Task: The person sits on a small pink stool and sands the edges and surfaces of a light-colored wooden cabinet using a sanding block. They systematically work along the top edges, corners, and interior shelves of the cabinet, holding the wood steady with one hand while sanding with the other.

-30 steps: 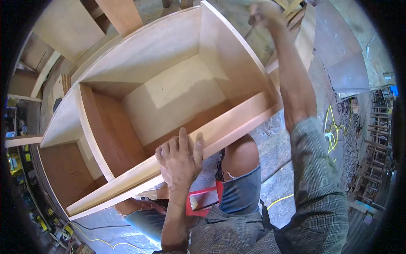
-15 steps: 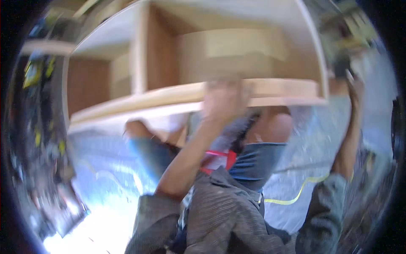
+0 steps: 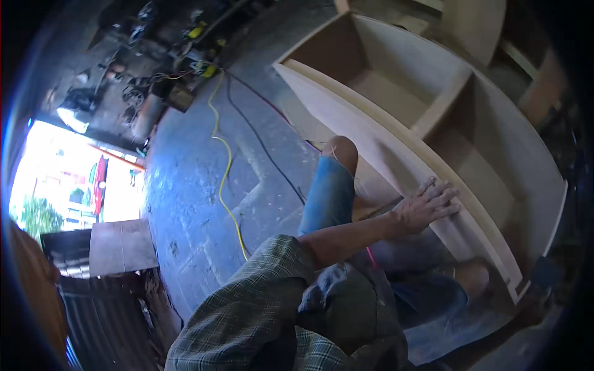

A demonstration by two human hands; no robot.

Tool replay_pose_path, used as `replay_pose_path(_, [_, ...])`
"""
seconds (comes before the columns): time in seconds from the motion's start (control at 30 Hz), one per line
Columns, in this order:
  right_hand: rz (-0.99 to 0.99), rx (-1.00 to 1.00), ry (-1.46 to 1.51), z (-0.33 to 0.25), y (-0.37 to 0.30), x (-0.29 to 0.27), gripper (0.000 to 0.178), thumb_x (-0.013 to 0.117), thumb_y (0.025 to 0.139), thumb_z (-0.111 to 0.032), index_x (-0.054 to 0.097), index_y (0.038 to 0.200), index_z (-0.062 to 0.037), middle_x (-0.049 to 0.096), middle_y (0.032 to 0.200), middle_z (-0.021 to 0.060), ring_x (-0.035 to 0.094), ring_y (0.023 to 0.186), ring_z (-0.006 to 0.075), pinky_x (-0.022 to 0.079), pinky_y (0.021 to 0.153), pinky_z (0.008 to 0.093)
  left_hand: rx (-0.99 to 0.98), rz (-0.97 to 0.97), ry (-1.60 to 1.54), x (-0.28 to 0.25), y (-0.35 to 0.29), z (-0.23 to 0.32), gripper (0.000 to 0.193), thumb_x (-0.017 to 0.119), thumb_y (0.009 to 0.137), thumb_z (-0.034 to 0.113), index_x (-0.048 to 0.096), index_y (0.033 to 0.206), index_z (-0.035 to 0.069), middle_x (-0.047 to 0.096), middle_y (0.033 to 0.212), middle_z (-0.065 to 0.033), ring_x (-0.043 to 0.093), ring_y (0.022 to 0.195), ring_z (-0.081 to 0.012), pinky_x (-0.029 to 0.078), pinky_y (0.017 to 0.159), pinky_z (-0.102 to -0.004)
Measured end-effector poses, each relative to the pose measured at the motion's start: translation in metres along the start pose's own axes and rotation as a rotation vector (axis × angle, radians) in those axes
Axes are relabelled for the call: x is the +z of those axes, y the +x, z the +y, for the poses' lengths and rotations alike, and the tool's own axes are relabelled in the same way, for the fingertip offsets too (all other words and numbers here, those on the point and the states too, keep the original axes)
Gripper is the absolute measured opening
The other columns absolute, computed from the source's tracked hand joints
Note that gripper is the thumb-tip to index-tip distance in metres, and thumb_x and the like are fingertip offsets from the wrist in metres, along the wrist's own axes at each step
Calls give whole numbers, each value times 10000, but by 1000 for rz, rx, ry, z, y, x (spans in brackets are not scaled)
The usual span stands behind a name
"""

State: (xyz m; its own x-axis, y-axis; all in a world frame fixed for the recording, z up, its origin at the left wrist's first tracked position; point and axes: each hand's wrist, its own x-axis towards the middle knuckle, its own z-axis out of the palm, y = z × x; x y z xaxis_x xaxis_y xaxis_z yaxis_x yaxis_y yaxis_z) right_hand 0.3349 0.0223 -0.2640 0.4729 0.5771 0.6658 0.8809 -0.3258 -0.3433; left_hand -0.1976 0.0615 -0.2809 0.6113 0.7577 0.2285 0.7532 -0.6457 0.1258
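Observation:
A pale, unpainted wooden cabinet [image 3: 352, 102] with a divider [image 3: 447, 102] fills the right side, its open compartments facing up. My left hand [image 3: 427, 207] lies flat on the outer face of its long near board, fingers spread against the wood just below the edge strip. Beyond the cabinet's near right corner is my right hand [image 3: 533, 309], in deep shade. It seems closed on a dark block-shaped object [image 3: 547, 272] beside that corner; its exact kind is unclear. My bent knee [image 3: 340, 154] is close to the cabinet's near side.
A yellow cord [image 3: 229, 210] and a dark cable [image 3: 266, 145] trail across the blue-grey floor [image 3: 179, 167]. Cluttered tools and parts [image 3: 148, 93] stand at the upper left. Corrugated sheets [image 3: 105, 315] and a flat panel [image 3: 124, 246] are at the lower left, near a bright doorway [image 3: 68, 179]. More wooden pieces [image 3: 473, 28] stand behind the cabinet.
The view has swung left, so the cabinet now appears farther right and slanted. My left hand was over the board's top edge and now rests flat on its outer face.

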Motion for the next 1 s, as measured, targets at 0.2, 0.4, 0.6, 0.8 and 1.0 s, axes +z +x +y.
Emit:
replay_pose_path(0.2, [19, -420, -319, -30, -52, -6, 252, 590, 874, -198, 648, 1051, -30, 663, 992, 125, 624, 927, 274, 493, 820, 354, -412, 1, -35, -18, -28, -48, 715, 588, 733, 40, 332, 1396, 119, 243, 1475, -165, 213, 1379, -371, 205, 1053, -649])
replay_pose_path(0.4, [-189, -553, -164, -83, -125, -13, 271, 564, 856, -157, 635, 1094, -49, 646, 1047, 129, 597, 991, 288, 469, 871, 369, -625, -47, 18, -30, -51, -102, 717, 570, 732, 45, 318, 1401, 104, 272, 1457, -168, 217, 1375, -374, 211, 1032, -673])
replay_pose_path(0.6, [-285, -530, -111, -72, -150, -31, 313, 537, 838, -116, 621, 1136, -68, 630, 1102, 132, 571, 1055, 303, 445, 922, 384, -387, 309, -86, -17, -46, -191, 250, 501, 884, 263, 615, 955, 51, 631, 737, -170, 621, 665, -329, 499, 603, -439])
replay_pose_path(0.8, [-250, -558, 8, -97, -139, 11, 371, 511, 820, -74, 608, 1179, -87, 613, 1156, 136, 544, 1120, 317, 422, 973, 399, -178, 62, -131, -55, -23, -222, 410, 564, 871, 410, 641, 1081, 67, 592, 1080, -266, 563, 1003, -403, 469, 855, -455])
replay_pose_path(1.0, [-153, -553, -49, -225, -136, -29, 450, 557, 806, -120, 564, 1251, -190, 553, 1258, 101, 506, 1175, 294, 385, 983, 460, -327, 126, -60, -28, 5, -254, 451, 436, 903, 456, 623, 1144, 124, 566, 1223, -170, 486, 1141, -402, 371, 982, -466])
